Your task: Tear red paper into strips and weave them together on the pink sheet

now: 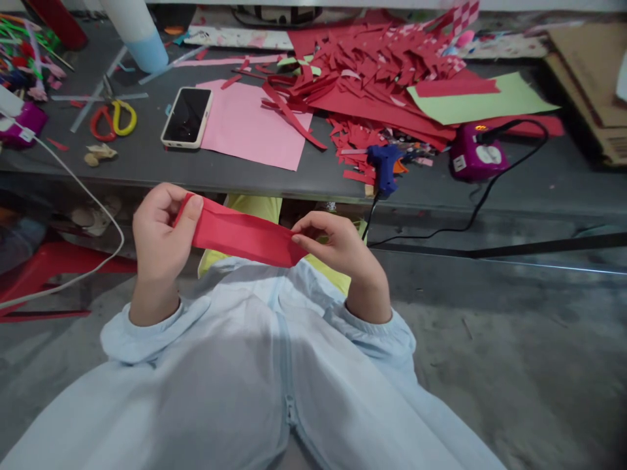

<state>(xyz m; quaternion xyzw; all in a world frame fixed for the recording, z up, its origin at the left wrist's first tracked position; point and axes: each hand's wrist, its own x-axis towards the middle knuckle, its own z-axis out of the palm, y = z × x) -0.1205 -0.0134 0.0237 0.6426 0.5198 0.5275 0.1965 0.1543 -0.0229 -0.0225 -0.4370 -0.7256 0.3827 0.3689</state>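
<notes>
A folded strip of red paper [240,233] is stretched between my two hands, just in front of the table's near edge and above my lap. My left hand [169,238] grips its left end, thumb on top and fingers curled behind. At the right end, my right hand [333,240] pinches the paper's upper corner between thumb and index finger. Beyond the strip, a pink sheet [255,127] lies on the dark table [235,179], and a phone [187,117] overlaps its left edge.
Scissors [113,121] and a white-blue bottle [137,36] stand or lie at the left. Red paper pieces [362,72] are heaped at centre back. A blue glue gun [385,168] lies near the edge, its black cable hanging down. Right of it are a purple box [477,153] and cardboard [592,78].
</notes>
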